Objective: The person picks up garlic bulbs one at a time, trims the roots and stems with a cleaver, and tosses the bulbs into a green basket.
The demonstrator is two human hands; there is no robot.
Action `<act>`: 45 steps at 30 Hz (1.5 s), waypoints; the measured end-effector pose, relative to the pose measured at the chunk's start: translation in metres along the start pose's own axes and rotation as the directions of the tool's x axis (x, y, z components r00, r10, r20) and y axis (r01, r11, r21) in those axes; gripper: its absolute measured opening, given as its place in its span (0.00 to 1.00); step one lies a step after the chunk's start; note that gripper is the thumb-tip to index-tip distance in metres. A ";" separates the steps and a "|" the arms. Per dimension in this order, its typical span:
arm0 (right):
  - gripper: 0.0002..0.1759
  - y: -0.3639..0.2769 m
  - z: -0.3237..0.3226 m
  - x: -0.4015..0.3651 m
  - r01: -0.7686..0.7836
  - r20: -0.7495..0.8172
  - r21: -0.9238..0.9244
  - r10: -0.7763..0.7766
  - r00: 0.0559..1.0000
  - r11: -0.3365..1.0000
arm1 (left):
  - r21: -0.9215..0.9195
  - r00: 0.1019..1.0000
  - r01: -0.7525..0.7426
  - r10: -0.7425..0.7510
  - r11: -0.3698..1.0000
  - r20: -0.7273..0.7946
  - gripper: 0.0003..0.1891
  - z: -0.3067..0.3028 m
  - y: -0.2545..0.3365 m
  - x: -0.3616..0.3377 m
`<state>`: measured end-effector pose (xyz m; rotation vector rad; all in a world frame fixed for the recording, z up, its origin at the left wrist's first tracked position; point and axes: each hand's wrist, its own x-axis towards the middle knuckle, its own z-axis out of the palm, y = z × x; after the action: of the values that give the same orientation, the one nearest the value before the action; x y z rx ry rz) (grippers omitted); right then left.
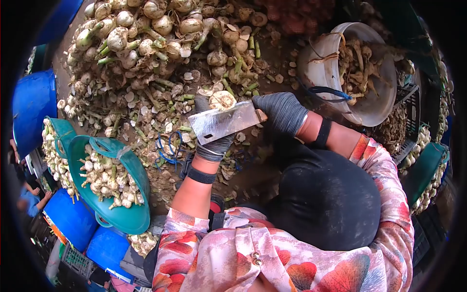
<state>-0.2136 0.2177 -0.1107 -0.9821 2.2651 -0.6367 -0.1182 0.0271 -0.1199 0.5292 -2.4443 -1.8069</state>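
Note:
A wide metal cleaver (224, 123) crosses the middle of the view, its short wooden handle end at the right. My right hand (282, 113), in a grey glove, is closed round the handle. Against the blade's upper edge sits a garlic bulb (223, 100), its cut or root face turned up. My left hand (215, 146), also gloved, is wrapped round the bulb from below, mostly hidden behind the blade. Beyond both hands lies a large heap of garlic bulbs (146, 46) with green stem stubs and loose trimmings.
At the left stands a green basket (141, 180) of garlic, with blue tubs (34, 109) around it. A white bucket (304, 65) with stalks lies tilted at the upper right. Blue cord (168, 148) lies among the trimmings. Part of a person (34, 200) shows at the far left.

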 end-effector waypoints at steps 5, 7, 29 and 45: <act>0.24 0.052 0.021 -0.008 -0.349 -0.067 0.155 0.363 0.930 0.924 | 0.256 0.898 -0.350 0.401 0.901 -0.184 0.47 -0.046 0.034 -0.023; 0.25 0.062 0.038 -0.024 -0.384 -0.113 0.144 0.401 0.909 0.912 | 0.225 0.850 -0.202 0.285 0.953 -0.444 0.43 -0.108 0.035 -0.026; 0.19 0.059 0.018 -0.036 -0.228 -0.125 0.285 0.272 0.954 0.931 | 0.300 0.965 -0.220 0.163 0.928 0.205 0.23 0.092 -0.112 0.091; 0.27 0.020 0.006 -0.001 -0.096 -0.031 0.607 0.144 0.989 0.789 | 0.512 0.957 -0.182 0.031 0.840 0.290 0.23 0.003 -0.005 0.015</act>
<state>-0.2183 0.2295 -0.1270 -0.4921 1.9476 -1.2588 -0.1318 0.0244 -0.1279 0.1556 -3.1070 -1.1981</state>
